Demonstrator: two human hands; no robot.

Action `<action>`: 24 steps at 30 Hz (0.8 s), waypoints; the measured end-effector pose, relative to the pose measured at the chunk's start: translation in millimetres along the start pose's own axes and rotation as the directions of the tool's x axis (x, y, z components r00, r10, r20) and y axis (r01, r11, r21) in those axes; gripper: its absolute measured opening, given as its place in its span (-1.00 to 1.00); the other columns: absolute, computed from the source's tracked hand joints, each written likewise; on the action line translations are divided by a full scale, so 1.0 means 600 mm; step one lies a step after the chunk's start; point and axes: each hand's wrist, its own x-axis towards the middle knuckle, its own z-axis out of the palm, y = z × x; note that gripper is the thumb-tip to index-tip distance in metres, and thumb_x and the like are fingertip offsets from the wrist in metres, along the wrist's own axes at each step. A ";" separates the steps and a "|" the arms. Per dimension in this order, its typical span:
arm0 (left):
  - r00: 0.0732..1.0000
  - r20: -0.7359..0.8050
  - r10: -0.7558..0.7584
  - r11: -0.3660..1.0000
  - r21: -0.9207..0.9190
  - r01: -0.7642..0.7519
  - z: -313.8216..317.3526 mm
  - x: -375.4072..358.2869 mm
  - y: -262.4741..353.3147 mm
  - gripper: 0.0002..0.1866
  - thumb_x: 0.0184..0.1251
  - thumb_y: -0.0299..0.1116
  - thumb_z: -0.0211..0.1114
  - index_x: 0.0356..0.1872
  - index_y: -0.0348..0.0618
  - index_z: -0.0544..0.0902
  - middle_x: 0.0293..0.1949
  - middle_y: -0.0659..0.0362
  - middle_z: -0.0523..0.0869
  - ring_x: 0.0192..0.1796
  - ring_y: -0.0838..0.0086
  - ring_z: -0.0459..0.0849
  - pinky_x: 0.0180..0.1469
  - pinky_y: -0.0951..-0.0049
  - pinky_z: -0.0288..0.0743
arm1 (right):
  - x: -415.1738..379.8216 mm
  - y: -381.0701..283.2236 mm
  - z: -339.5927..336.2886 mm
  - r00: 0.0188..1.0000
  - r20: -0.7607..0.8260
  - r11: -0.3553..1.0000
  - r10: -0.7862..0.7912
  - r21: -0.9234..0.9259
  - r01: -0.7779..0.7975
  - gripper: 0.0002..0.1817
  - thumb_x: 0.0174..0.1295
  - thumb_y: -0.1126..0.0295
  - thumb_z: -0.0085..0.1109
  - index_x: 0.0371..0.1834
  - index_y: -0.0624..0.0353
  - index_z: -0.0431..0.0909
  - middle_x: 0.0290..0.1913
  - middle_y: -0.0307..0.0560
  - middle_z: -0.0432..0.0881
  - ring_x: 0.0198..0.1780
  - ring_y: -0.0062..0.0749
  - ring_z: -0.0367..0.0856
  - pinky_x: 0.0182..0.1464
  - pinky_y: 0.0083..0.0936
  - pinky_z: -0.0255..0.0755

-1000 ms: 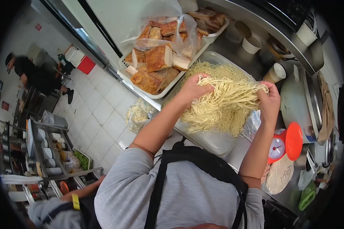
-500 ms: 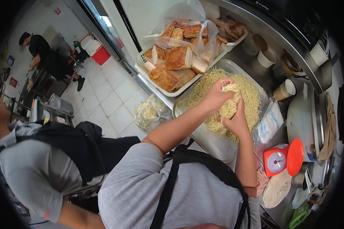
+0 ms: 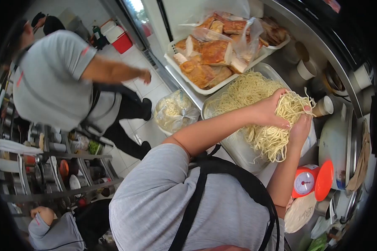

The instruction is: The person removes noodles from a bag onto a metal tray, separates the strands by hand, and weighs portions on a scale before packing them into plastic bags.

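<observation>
Gripping with left hand [image 3: 275, 109] and right hand [image 3: 298, 130] from opposite sides, fingers curled, on 1 thick bundle of noodles [image 3: 295, 105], held up over the right part of a clear tray [image 3: 240, 151], with strands hanging loose near the pile of noodles [image 3: 238, 94] inside. Hard to tell whether touching that pile. Best, judging by the slack ends, to bear the weight across 2 palms, squeeze lightly to avoid crushing or tearing, and stay above the tray to catch drops. On the metal tabletop [image 3: 193, 96], near right forearm, note a red scale [image 3: 304, 183], better not brushed. Beyond the tray, see a white basket [image 3: 218, 89] of browned meat [image 3: 217, 53]. Farther off, find a grey-shirted co-worker [image 3: 54, 79], then a red cooler [image 3: 122, 44].
</observation>
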 end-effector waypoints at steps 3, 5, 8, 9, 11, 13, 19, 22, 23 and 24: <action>0.992 -0.072 -0.107 0.994 -0.024 0.105 -0.009 -0.005 -0.035 -0.21 -0.21 -0.41 0.33 0.13 -0.31 0.11 -0.08 -0.04 0.45 0.00 0.36 0.42 0.04 0.48 0.28 | -0.027 0.000 0.017 0.983 0.112 0.977 0.145 0.141 -0.160 -0.63 0.12 0.43 -0.21 0.02 0.28 0.25 -0.10 -0.04 0.43 -0.10 -0.39 0.44 -0.05 -0.52 0.31; 0.981 -0.176 -0.081 0.990 0.096 0.099 -0.010 -0.010 -0.051 -0.30 -0.21 -0.45 0.29 0.07 -0.31 0.20 -0.13 -0.03 0.49 -0.06 0.35 0.48 -0.03 0.46 0.34 | -0.028 0.010 0.004 0.952 0.250 0.973 0.174 0.103 -0.205 -0.52 0.01 0.58 -0.20 0.10 0.27 0.17 -0.04 -0.06 0.40 -0.05 -0.37 0.42 0.00 -0.51 0.31; 0.971 -0.216 -0.101 0.994 -0.052 0.092 -0.029 -0.019 -0.041 -0.38 -0.21 -0.54 0.21 0.03 -0.27 0.25 -0.16 0.01 0.50 -0.10 0.40 0.49 -0.05 0.49 0.36 | -0.024 0.011 -0.012 0.934 0.318 0.981 0.164 0.048 -0.188 -0.50 -0.06 0.67 -0.19 0.06 0.29 0.22 -0.04 -0.05 0.41 -0.03 -0.39 0.41 0.02 -0.53 0.28; 0.962 -0.250 -0.109 0.993 -0.070 0.095 -0.036 -0.019 -0.044 -0.39 -0.19 -0.55 0.20 0.03 -0.26 0.25 -0.16 0.03 0.50 -0.11 0.42 0.49 -0.06 0.49 0.36 | -0.018 0.008 -0.022 0.938 0.303 0.982 0.167 0.032 -0.185 -0.50 -0.09 0.70 -0.20 0.04 0.30 0.25 -0.05 -0.05 0.42 -0.03 -0.41 0.41 0.02 -0.54 0.28; 0.938 -0.320 -0.130 0.989 -0.108 0.100 -0.053 -0.019 -0.066 -0.40 -0.17 -0.58 0.19 0.04 -0.23 0.26 -0.18 0.07 0.50 -0.12 0.45 0.49 -0.08 0.51 0.37 | -0.005 0.010 -0.046 0.960 0.249 0.991 0.131 -0.003 -0.134 -0.51 -0.12 0.73 -0.21 0.01 0.32 0.29 -0.06 -0.05 0.43 -0.03 -0.43 0.41 0.03 -0.56 0.27; 0.914 -0.368 -0.170 0.950 -0.307 0.054 -0.072 -0.015 -0.087 -0.42 -0.14 -0.62 0.18 0.03 -0.22 0.25 -0.19 0.11 0.48 -0.15 0.47 0.48 -0.13 0.51 0.39 | 0.008 0.013 -0.076 0.985 0.168 0.998 0.041 -0.050 -0.033 -0.52 -0.12 0.73 -0.21 -0.01 0.33 0.31 -0.05 -0.05 0.42 -0.02 -0.43 0.40 0.05 -0.55 0.25; 0.907 -0.355 -0.225 0.898 -0.437 0.052 -0.090 -0.024 -0.121 -0.41 -0.11 -0.67 0.17 0.04 -0.22 0.21 -0.22 0.13 0.46 -0.20 0.49 0.46 -0.21 0.52 0.41 | 0.036 -0.035 -0.096 0.997 0.055 0.998 -0.054 0.030 0.052 -0.58 -0.10 0.72 -0.21 -0.08 0.32 0.31 -0.10 -0.03 0.41 -0.08 -0.39 0.42 -0.01 -0.53 0.30; 0.879 -0.405 -0.254 0.926 -0.364 0.100 -0.079 -0.017 -0.149 -0.45 -0.04 -0.65 0.15 0.05 -0.19 0.22 -0.20 0.12 0.47 -0.21 0.48 0.48 -0.22 0.50 0.42 | 0.034 -0.106 -0.054 0.981 -0.075 0.966 -0.181 0.176 0.191 -0.59 -0.07 0.71 -0.20 -0.06 0.29 0.27 -0.12 0.00 0.42 -0.12 -0.31 0.48 -0.09 -0.46 0.40; 0.868 -0.421 -0.262 0.934 -0.338 0.119 -0.077 -0.016 -0.161 -0.47 -0.02 -0.64 0.15 0.04 -0.19 0.23 -0.20 0.11 0.48 -0.20 0.48 0.48 -0.22 0.50 0.42 | 0.037 -0.128 -0.049 0.975 -0.037 0.963 -0.217 0.157 0.220 -0.59 -0.05 0.70 -0.21 -0.05 0.29 0.26 -0.11 0.01 0.42 -0.12 -0.27 0.49 -0.11 -0.43 0.43; 0.855 -0.444 -0.268 0.942 -0.308 0.136 -0.076 -0.014 -0.167 -0.48 0.00 -0.63 0.14 0.04 -0.19 0.23 -0.19 0.11 0.48 -0.20 0.48 0.49 -0.21 0.49 0.42 | 0.041 -0.150 -0.037 0.958 -0.094 0.941 -0.271 0.184 0.284 -0.60 -0.04 0.70 -0.22 -0.04 0.29 0.26 -0.13 0.00 0.43 -0.15 -0.29 0.50 -0.13 -0.44 0.44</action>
